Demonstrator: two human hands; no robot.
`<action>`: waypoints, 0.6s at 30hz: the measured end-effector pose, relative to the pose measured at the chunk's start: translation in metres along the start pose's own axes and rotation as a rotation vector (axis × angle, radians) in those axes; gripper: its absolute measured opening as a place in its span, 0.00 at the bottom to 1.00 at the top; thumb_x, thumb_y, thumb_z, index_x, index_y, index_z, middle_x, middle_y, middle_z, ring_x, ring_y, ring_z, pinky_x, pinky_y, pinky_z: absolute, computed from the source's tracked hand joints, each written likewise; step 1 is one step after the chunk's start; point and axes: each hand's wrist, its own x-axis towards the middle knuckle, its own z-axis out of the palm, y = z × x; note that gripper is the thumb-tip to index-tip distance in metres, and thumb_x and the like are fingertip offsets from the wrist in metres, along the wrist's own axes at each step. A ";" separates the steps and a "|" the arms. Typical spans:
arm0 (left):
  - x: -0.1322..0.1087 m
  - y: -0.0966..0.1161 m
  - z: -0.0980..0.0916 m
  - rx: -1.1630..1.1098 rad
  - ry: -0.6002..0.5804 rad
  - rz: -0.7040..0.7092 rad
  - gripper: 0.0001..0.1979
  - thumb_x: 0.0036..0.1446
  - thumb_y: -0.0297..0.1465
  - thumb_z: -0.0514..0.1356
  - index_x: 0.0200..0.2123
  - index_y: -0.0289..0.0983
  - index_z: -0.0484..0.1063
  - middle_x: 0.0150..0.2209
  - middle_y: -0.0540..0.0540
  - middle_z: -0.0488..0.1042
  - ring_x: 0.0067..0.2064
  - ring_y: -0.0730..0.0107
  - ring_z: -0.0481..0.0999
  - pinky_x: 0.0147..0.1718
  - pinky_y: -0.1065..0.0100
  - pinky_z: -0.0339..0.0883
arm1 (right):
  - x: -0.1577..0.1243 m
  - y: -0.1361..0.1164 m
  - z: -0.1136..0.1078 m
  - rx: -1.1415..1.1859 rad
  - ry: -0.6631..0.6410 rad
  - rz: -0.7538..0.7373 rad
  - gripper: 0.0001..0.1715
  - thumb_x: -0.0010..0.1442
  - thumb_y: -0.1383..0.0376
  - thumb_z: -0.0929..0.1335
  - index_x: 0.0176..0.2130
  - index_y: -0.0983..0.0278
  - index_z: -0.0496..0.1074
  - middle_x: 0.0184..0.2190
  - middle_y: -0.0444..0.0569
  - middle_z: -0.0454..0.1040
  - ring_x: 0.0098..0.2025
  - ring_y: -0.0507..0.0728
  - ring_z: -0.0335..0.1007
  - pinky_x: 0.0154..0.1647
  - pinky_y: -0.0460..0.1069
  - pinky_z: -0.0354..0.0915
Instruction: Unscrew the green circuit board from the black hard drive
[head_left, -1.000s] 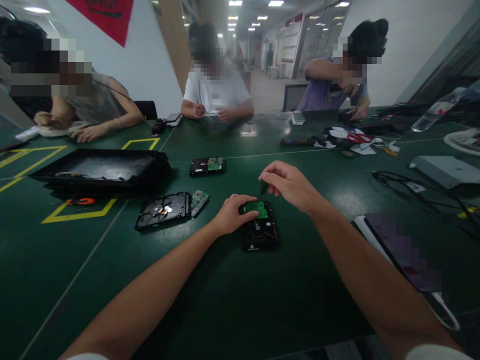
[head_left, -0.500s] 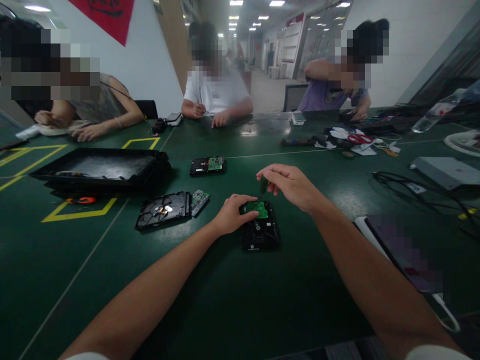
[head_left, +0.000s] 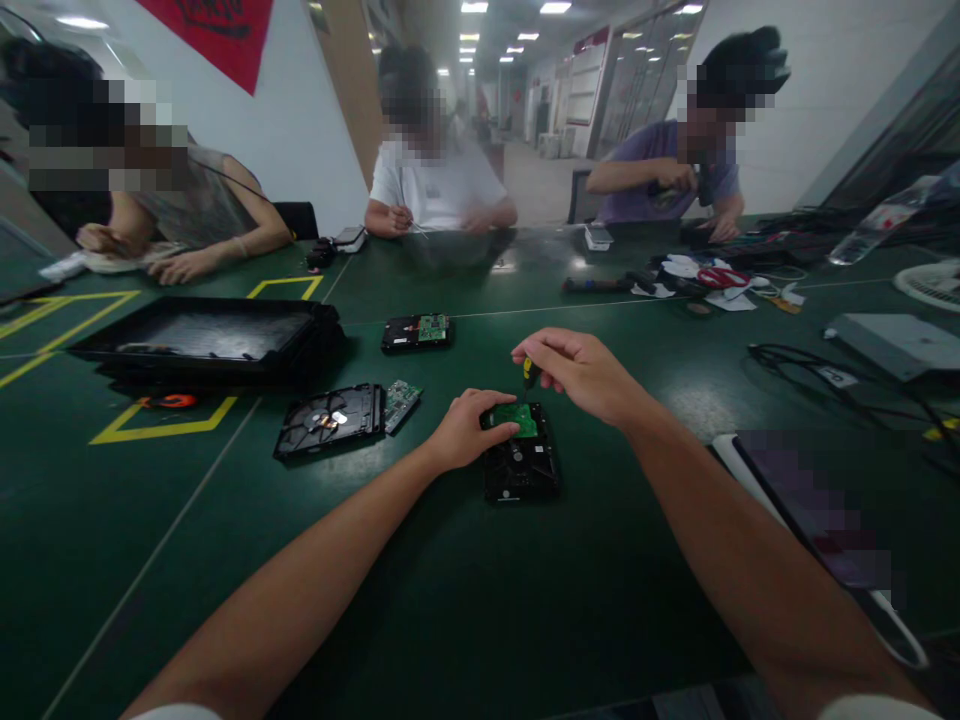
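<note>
The person's left hand point(head_left: 471, 430) lies on the left side of a black hard drive point(head_left: 523, 472), its thumb on the green board point(head_left: 531, 422) at the drive's far end and its fingers along the far edge; thumb and fingers stand a little apart, and one cannot tell whether they clamp the drive or only press on it. The drive lies flat on the dark green table point(head_left: 420, 620), in front of the person. The right hand point(head_left: 581, 368) pinches a yellow-and-black screwdriver point(head_left: 529, 372) between thumb and fingers, the tool almost upright over the far end of the drive; its tip is too small to show whether it touches. To the left lie another black drive point(head_left: 326, 422) and, just beside it, a loose circuit board point(head_left: 403, 406). Farther back sits a third drive point(head_left: 417, 333), near a large black tray point(head_left: 202, 330).
</note>
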 end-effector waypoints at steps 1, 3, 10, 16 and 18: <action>0.000 0.000 0.000 -0.001 0.001 0.001 0.24 0.64 0.42 0.67 0.61 0.47 0.74 0.58 0.45 0.79 0.60 0.50 0.74 0.61 0.47 0.66 | 0.000 0.000 0.000 -0.001 -0.010 -0.002 0.17 0.69 0.53 0.67 0.44 0.61 0.80 0.41 0.49 0.81 0.29 0.51 0.68 0.28 0.48 0.63; 0.000 -0.001 0.000 -0.003 0.003 0.003 0.24 0.63 0.42 0.67 0.61 0.46 0.75 0.58 0.45 0.80 0.59 0.50 0.74 0.61 0.47 0.66 | 0.001 0.001 0.000 0.005 -0.015 0.004 0.19 0.71 0.53 0.66 0.47 0.61 0.80 0.39 0.49 0.80 0.30 0.52 0.69 0.29 0.48 0.65; 0.000 0.001 -0.002 -0.015 -0.005 0.011 0.24 0.64 0.42 0.67 0.61 0.46 0.74 0.58 0.45 0.79 0.59 0.50 0.74 0.61 0.47 0.65 | 0.000 0.002 -0.002 -0.022 0.037 0.027 0.16 0.68 0.52 0.69 0.41 0.61 0.77 0.28 0.45 0.75 0.28 0.53 0.69 0.28 0.48 0.64; 0.000 0.002 -0.002 -0.018 -0.006 -0.006 0.24 0.63 0.42 0.67 0.61 0.47 0.75 0.58 0.45 0.80 0.60 0.49 0.74 0.61 0.47 0.66 | 0.000 0.004 -0.001 -0.051 0.135 0.056 0.16 0.62 0.52 0.74 0.35 0.61 0.73 0.28 0.46 0.76 0.28 0.53 0.69 0.27 0.48 0.63; 0.000 0.002 -0.002 -0.016 -0.003 -0.002 0.24 0.63 0.42 0.67 0.61 0.47 0.75 0.58 0.45 0.80 0.60 0.49 0.74 0.61 0.47 0.65 | 0.000 0.003 -0.001 -0.019 0.114 0.048 0.12 0.63 0.55 0.73 0.37 0.61 0.74 0.31 0.46 0.78 0.27 0.52 0.68 0.26 0.48 0.62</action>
